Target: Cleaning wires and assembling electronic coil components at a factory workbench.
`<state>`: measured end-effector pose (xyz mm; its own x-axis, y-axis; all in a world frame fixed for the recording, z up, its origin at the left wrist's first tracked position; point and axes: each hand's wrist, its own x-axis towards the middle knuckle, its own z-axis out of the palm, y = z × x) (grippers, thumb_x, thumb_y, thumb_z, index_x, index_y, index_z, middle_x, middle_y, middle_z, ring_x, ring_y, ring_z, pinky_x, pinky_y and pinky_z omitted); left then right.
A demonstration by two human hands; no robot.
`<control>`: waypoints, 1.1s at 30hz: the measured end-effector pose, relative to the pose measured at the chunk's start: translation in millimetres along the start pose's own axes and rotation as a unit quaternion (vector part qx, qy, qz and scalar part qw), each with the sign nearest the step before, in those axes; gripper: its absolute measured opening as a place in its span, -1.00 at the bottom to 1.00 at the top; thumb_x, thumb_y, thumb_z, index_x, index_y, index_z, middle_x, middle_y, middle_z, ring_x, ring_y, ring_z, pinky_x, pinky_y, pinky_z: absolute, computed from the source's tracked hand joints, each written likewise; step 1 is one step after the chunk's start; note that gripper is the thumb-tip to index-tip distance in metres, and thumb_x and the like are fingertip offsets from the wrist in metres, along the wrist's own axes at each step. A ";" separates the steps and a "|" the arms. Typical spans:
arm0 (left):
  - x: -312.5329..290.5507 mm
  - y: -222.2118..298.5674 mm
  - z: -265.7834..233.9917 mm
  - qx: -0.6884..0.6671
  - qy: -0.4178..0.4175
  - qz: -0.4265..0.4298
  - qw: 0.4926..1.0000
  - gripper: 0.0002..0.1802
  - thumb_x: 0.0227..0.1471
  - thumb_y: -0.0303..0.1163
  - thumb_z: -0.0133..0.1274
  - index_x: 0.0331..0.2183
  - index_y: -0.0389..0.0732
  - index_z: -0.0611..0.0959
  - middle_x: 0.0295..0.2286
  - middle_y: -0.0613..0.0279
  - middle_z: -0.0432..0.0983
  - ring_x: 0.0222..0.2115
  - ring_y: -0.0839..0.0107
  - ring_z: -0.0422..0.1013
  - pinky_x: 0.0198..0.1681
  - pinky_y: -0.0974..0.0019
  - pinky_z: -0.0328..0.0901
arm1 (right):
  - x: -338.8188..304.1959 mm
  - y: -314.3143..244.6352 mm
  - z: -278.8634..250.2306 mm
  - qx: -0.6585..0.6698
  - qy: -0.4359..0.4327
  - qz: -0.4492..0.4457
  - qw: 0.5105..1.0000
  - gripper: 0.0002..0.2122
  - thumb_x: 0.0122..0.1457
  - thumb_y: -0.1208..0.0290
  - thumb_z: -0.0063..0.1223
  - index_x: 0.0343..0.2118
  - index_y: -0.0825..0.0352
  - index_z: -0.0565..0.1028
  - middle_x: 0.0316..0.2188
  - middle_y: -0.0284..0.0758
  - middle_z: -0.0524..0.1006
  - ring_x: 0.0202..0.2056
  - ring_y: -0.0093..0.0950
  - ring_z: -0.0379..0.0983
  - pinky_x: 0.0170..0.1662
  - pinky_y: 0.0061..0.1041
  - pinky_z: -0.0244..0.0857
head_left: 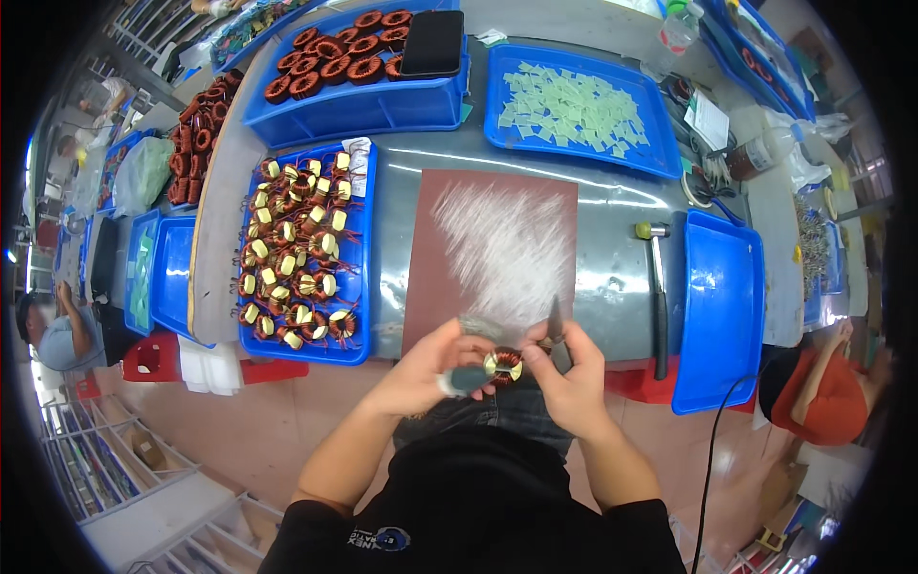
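Observation:
My left hand (427, 371) is closed around a copper-wound toroidal coil (503, 365) with pale yellow tape on it, just off the near edge of the bench. Grey-green coverings wrap some of its fingers. My right hand (570, 381) pinches a thin dark pointed tool (556, 314), its tip upward; whether it is a blade or tweezers I cannot tell. The right thumb reaches to the coil's side. Beyond both hands lies a brown sheet (421, 277), its middle scuffed white.
Left, a blue tray (360, 277) holds several taped coils; behind it, a blue bin (402, 117) has bare coils and a phone (432, 44). A tray (497, 134) of pale green pieces stands at the back. Right lie a hammer (658, 297) and another blue tray (717, 316).

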<state>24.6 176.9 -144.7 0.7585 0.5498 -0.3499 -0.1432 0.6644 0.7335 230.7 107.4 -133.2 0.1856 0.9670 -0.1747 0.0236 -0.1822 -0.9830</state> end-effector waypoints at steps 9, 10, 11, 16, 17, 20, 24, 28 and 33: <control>8.1 -46.1 14.8 -0.034 0.216 0.269 0.938 -0.40 0.17 -0.42 0.09 0.19 -0.26 0.30 -0.06 0.06 0.48 -0.17 0.36 0.43 -0.09 0.29 0.33 | 1.5 3.7 27.8 0.188 0.119 -0.009 0.975 -0.92 0.27 0.59 0.03 -0.22 0.36 0.40 -0.34 -0.41 0.52 -0.29 -0.66 0.44 -0.19 -0.63 0.32; 9.4 -49.0 12.3 -0.034 0.215 0.268 0.938 -0.40 0.17 -0.42 0.09 0.19 -0.26 0.30 -0.06 0.06 0.48 -0.17 0.36 0.43 -0.09 0.29 0.33 | -0.8 4.1 33.8 0.189 0.133 -0.013 0.973 -0.92 0.27 0.59 0.02 -0.21 0.36 0.39 -0.34 -0.40 0.52 -0.30 -0.65 0.45 -0.20 -0.63 0.32; 12.7 -52.4 9.2 0.015 0.204 0.289 0.935 -0.40 0.16 -0.45 0.10 0.19 -0.27 0.31 -0.05 0.08 0.47 -0.17 0.37 0.44 -0.08 0.29 0.33 | -0.8 5.5 37.8 0.190 0.143 -0.018 0.971 -0.91 0.28 0.59 0.01 -0.20 0.36 0.39 -0.33 -0.39 0.52 -0.30 -0.64 0.46 -0.21 -0.64 0.32; 16.6 -41.3 23.4 0.022 0.143 0.274 0.951 -0.42 0.09 -0.60 0.14 0.14 -0.32 0.38 -0.05 0.16 0.46 -0.12 0.38 0.46 -0.03 0.28 0.37 | -0.4 6.5 44.5 0.221 0.139 -0.008 0.965 -0.92 0.29 0.59 -0.01 -0.19 0.37 0.39 -0.30 -0.36 0.54 -0.29 -0.62 0.49 -0.21 -0.61 0.35; 15.7 -39.9 21.4 0.022 0.145 0.272 0.951 -0.42 0.09 -0.60 0.14 0.14 -0.32 0.38 -0.05 0.16 0.46 -0.12 0.38 0.46 -0.03 0.28 0.37 | -1.8 5.4 43.0 0.200 0.114 0.000 0.973 -0.90 0.27 0.62 0.00 -0.18 0.37 0.39 -0.29 -0.36 0.53 -0.29 -0.63 0.48 -0.19 -0.62 0.35; 12.0 -35.7 12.4 0.104 0.133 0.217 0.961 -0.52 0.14 -0.54 0.11 0.09 -0.31 0.40 -0.08 0.19 0.48 -0.11 0.43 0.44 0.02 0.30 0.35 | -4.6 8.5 38.7 0.166 0.069 -0.002 0.984 -0.89 0.26 0.63 0.00 -0.18 0.37 0.40 -0.29 -0.39 0.52 -0.27 -0.65 0.45 -0.17 -0.64 0.32; 11.2 -32.3 8.8 0.069 0.130 0.188 0.971 -0.58 0.15 -0.53 0.10 0.04 -0.31 0.44 -0.10 0.20 0.50 -0.11 0.43 0.45 0.04 0.31 0.33 | -4.9 12.9 15.1 -0.040 0.025 -0.075 0.996 -0.82 0.13 0.62 0.13 -0.19 0.44 0.48 -0.24 -0.23 0.52 -0.25 -0.44 0.50 -0.14 -0.48 0.37; 11.1 -32.2 -0.1 0.168 0.153 0.214 0.950 -0.47 0.14 -0.54 0.09 0.13 -0.28 0.35 -0.04 0.11 0.47 -0.07 0.41 0.42 0.04 0.30 0.32 | -9.2 19.0 -9.9 -0.246 0.036 -0.186 0.951 -0.70 0.02 0.59 0.21 -0.14 0.43 0.50 -0.22 -0.17 0.48 -0.23 -0.22 0.47 -0.13 -0.37 0.34; 9.3 -28.8 13.0 0.185 0.208 0.210 0.937 -0.63 0.10 -0.54 0.11 -0.02 -0.32 0.52 -0.14 0.18 0.54 -0.15 0.44 0.49 -0.05 0.36 0.35 | -12.1 15.6 -4.6 -0.374 0.022 -0.234 0.897 -0.64 -0.08 0.57 0.27 -0.14 0.40 0.51 -0.24 -0.22 0.48 -0.25 -0.22 0.43 -0.18 -0.32 0.30</control>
<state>44.0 156.3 -161.5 0.3596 0.9245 -0.1266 -0.0845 0.1674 0.9823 233.3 92.0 -146.2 0.0207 0.9638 0.2660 0.7589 0.1581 -0.6317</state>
